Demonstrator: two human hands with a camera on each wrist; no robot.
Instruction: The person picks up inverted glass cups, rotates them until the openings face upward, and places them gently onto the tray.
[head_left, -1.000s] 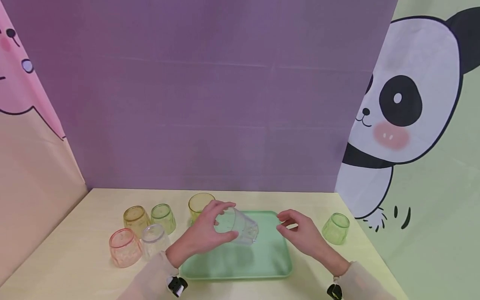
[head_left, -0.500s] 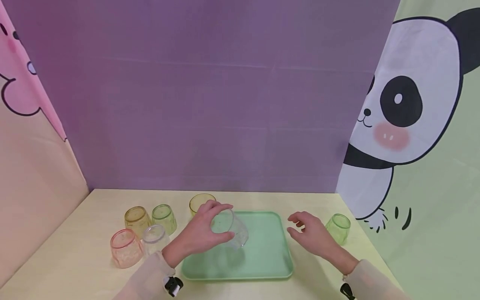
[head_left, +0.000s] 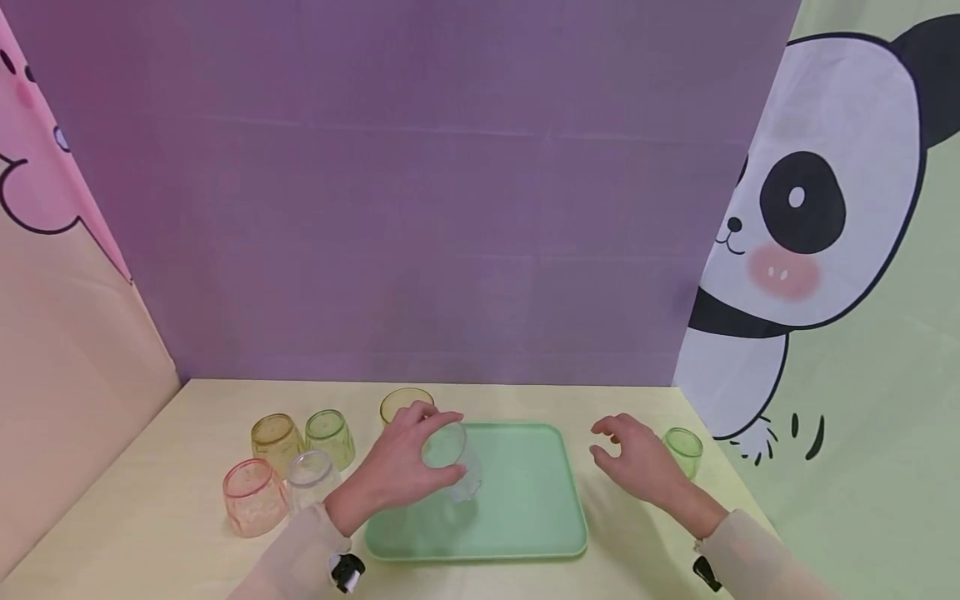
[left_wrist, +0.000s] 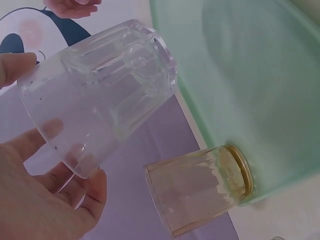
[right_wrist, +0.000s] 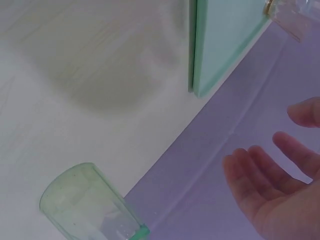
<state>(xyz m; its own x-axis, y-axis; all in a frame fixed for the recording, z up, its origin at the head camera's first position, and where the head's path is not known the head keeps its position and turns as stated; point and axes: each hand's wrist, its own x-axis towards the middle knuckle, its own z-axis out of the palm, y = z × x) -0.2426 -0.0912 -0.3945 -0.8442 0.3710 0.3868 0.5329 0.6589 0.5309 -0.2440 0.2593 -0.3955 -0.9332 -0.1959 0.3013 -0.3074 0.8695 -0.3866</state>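
My left hand (head_left: pixel 408 458) holds a clear drinking glass (left_wrist: pixel 100 95) near its rim, between thumb and fingers. The glass hangs over the left part of the green tray (head_left: pixel 525 500), tilted, base toward the tray. At the tray's far left corner an amber glass (left_wrist: pixel 195 190) stands upright, partly behind my left hand in the head view. My right hand (head_left: pixel 637 458) hovers right of the tray, fingers loosely bent and holding nothing. Just beyond it a green glass (head_left: pixel 685 450) stands upside down on the table, partly hidden by that hand.
Several upside-down glasses are grouped left of the tray: a pink one (head_left: pixel 253 500), an amber-brown one (head_left: pixel 276 442), a green one (head_left: pixel 330 437) and a clear one (head_left: pixel 309 479). A purple backdrop (head_left: pixel 450 208) rises behind the table's far edge.
The clear glass has shifted slightly left and turned so its base points lower, still in my left hand. My right hand has moved right, away from the tray, toward the green glass.
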